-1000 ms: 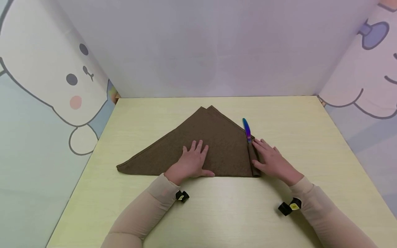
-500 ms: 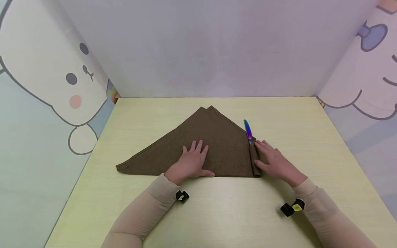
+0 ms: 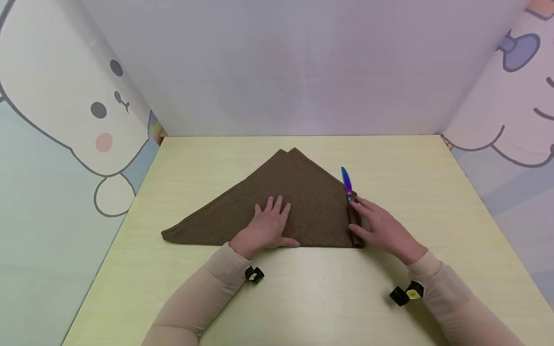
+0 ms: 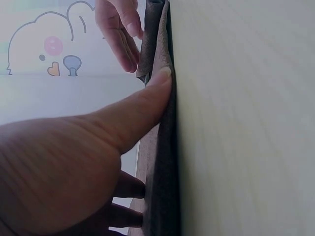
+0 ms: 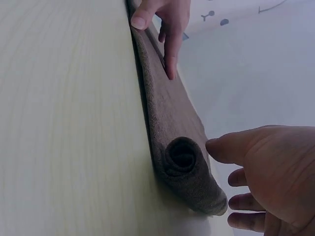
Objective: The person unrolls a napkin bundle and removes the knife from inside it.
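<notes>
A brown cloth napkin (image 3: 311,211), folded into a rough triangle, lies on the table. Its right end is rolled up, and the spiral of the roll (image 5: 183,158) shows in the right wrist view. Out of the top of this roll sticks a knife (image 3: 346,180) with a blue-purple sheen; its lower part is hidden in the cloth. My left hand (image 3: 265,228) rests on the napkin's middle with fingers spread, its thumb along the near edge. At the roll, my right hand (image 3: 383,229) has its fingers extended, the fingertips and thumb over the cloth; firm contact is hard to tell.
The pale wooden table (image 3: 277,298) spreads around the napkin. A plain white wall (image 3: 277,67) rises at its far edge, and panels with cartoon animals flank both sides. Each wrist carries a small black camera (image 3: 407,293).
The roll and knife have shifted slightly right. Lately my right hand's fingertips and thumb have come left over the top of the roll. The left hand stays in place.
</notes>
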### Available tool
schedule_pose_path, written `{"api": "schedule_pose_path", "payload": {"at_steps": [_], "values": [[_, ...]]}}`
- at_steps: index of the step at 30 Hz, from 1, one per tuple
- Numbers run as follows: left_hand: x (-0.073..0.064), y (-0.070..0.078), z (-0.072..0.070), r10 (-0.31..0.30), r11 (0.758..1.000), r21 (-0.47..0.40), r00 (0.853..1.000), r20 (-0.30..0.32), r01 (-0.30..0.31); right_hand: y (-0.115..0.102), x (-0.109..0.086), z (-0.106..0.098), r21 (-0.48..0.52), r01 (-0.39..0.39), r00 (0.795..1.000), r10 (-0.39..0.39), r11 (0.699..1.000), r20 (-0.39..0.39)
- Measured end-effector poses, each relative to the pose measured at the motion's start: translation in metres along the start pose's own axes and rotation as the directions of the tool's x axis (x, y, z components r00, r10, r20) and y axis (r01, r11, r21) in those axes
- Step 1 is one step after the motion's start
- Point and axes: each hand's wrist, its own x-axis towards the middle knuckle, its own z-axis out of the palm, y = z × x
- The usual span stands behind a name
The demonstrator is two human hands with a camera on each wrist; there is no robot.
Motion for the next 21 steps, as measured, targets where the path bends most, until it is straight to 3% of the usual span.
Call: {"api": "schedule_pose_path", "payload": {"at_steps": [5,21], "values": [[0.000,0.000,-0.001,0.004,1.000,0.009,1.000,-0.007,-0.004,-0.002,0.003,0.003,-0.032,0.033,0.999,-0.034,0.999,-0.034],[-0.002,0.000,0.000,-0.009,1.000,-0.006,1.000,0.003,0.009,-0.004,0.005,0.010,-0.071,0.086,0.996,-0.088,0.994,-0.027]]}}
